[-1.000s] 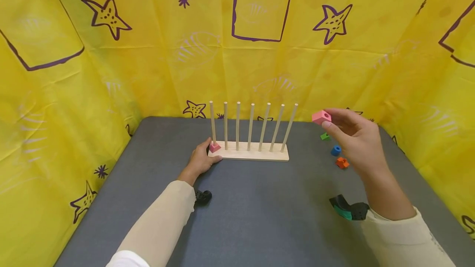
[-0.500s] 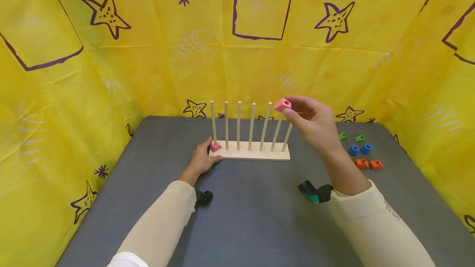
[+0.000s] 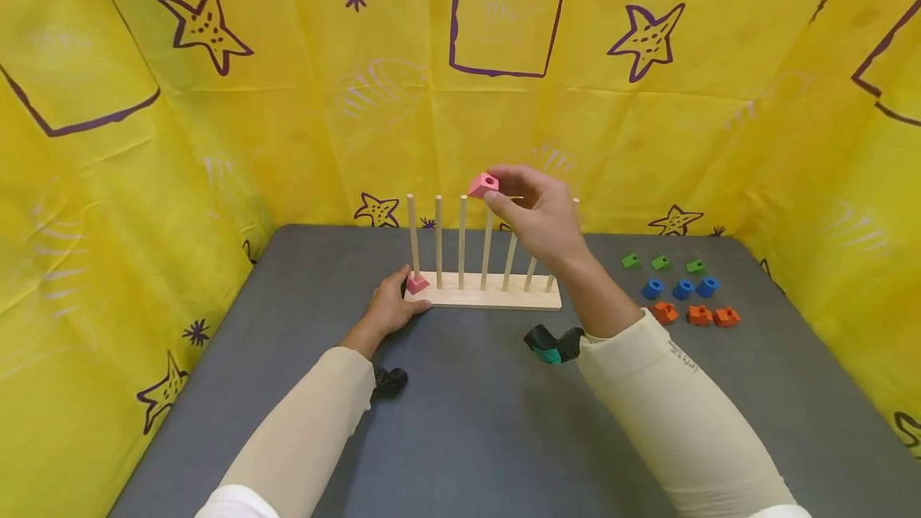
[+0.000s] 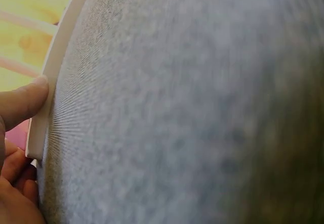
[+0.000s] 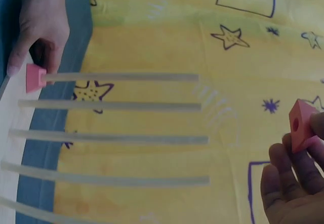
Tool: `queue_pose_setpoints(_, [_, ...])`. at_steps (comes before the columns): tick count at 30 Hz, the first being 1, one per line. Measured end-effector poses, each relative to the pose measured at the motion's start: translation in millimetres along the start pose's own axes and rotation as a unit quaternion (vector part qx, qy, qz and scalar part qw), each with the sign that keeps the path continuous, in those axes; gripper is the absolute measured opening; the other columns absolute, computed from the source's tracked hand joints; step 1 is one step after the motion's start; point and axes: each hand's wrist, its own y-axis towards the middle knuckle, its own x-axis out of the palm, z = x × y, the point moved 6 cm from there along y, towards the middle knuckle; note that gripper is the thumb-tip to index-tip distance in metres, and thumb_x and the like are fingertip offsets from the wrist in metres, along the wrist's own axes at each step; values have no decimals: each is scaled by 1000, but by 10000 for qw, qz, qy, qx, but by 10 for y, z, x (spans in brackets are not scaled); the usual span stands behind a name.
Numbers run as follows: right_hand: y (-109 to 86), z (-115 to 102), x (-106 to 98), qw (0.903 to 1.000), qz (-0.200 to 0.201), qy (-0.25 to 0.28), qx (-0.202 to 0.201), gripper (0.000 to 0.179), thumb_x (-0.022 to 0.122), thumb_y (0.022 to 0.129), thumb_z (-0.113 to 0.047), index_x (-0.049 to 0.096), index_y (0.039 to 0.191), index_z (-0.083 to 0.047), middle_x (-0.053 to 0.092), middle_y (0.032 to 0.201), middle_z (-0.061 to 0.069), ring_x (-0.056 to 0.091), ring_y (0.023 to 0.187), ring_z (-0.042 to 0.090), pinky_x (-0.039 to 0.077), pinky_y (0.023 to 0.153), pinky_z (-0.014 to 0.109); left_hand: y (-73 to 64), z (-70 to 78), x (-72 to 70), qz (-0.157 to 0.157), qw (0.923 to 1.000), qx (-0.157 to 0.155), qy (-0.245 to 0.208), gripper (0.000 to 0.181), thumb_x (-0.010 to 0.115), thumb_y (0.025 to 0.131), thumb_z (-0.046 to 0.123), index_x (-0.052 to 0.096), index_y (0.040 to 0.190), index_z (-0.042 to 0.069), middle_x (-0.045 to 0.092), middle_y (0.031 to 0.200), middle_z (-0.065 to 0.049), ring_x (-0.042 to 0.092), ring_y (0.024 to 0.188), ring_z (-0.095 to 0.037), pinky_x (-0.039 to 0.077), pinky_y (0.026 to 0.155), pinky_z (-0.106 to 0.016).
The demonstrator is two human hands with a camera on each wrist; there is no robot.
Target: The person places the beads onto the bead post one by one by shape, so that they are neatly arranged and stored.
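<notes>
A wooden peg rack (image 3: 489, 296) with several upright dowels stands on the table. My left hand (image 3: 391, 304) grips its left end, thumb on the front edge; the left wrist view shows that thumb (image 4: 25, 100) against the board's edge with fingers curled below. One pink block (image 3: 416, 284) sits at the foot of the leftmost dowel. My right hand (image 3: 543, 218) pinches a second pink block (image 3: 484, 185), which has a round hole, between thumb and fingers. In the head view that block overlaps the top of a middle dowel; the right wrist view has it apart from the dowel tips.
On the right of the grey table (image 3: 475, 422) lie three green blocks (image 3: 660, 263), three blue cylinders (image 3: 683, 289) and three orange blocks (image 3: 699, 315) in rows. A yellow patterned cloth (image 3: 288, 142) encloses the back and sides. Black wrist devices (image 3: 554, 344) show below both wrists.
My right hand has carried the pink block leftward and slightly up, from right of the rack to above its middle dowels, uncovering the coloured pieces. My left hand stays at the rack's end.
</notes>
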Motion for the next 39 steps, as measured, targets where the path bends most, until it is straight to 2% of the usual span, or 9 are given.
queue_pose_setpoints(6, [159,17,263,9998,-146,74,-129,26,66,92,-5,66,117,2,67,105,8,62,96,19,50,86,33,-12,14,-42,-8,9995,179,248,88,82,79,23,34,148,-2,40,144,-26,33,134,-41,26,108,-51])
queue_pose_setpoints(11, [275,85,440,9996,-256,107,-36,26,66,92,-5,65,117,2,67,106,9,62,97,19,49,87,31,-1,14,-74,-75,9970,247,734,86,81,80,31,37,147,0,41,145,-23,23,139,-39,7,112,-54])
queue_pose_setpoints(14, [331,136,518,9995,-285,45,133,27,65,92,-6,65,118,1,66,107,8,61,98,19,49,88,30,15,5,-88,-124,9953,287,911,85,80,80,35,39,147,2,42,145,-21,23,140,-36,-1,112,-54])
queue_pose_setpoints(19, [424,243,618,9986,-264,-227,396,28,66,92,-6,65,119,-2,66,107,6,60,99,18,48,88,28,33,2,-74,-209,9948,403,913,86,79,81,37,37,148,2,41,146,-21,27,139,-36,0,111,-54])
queue_pose_setpoints(24, [511,346,752,9954,-439,-654,553,29,65,93,-9,65,121,-4,66,109,5,58,100,17,46,89,26,23,-31,-61,-280,9955,288,860,86,79,81,35,36,148,3,40,147,-20,26,139,-36,-2,111,-54])
queue_pose_setpoints(30, [552,334,871,9893,-511,-1299,427,31,66,93,-8,64,123,-3,65,110,7,58,103,19,44,93,28,24,-55,-56,-254,9959,273,823,86,79,81,35,36,149,4,40,147,-20,26,140,-35,-2,111,-54])
queue_pose_setpoints(33, [551,317,920,9843,-548,-1623,418,32,65,93,-11,63,125,-4,65,112,6,57,104,19,45,91,29,30,-50,-68,-253,9958,272,843,86,79,81,35,36,149,4,40,146,-20,26,140,-35,-1,111,-55])
queue_pose_setpoints(36, [544,335,964,9823,-546,-1720,497,33,64,94,-11,62,126,-5,65,113,6,57,103,19,47,87,29,22,-41,-78,-259,9957,295,842,85,79,81,35,37,148,3,40,146,-20,26,139,-36,-1,111,-55])
queue_pose_setpoints(39, [526,388,1003,9842,-503,-1585,602,33,64,94,-9,62,126,-4,65,112,7,58,103,20,48,84,28,5,-36,-74,-270,9957,312,827,85,79,82,35,37,148,3,40,146,-20,26,140,-36,-1,111,-55])
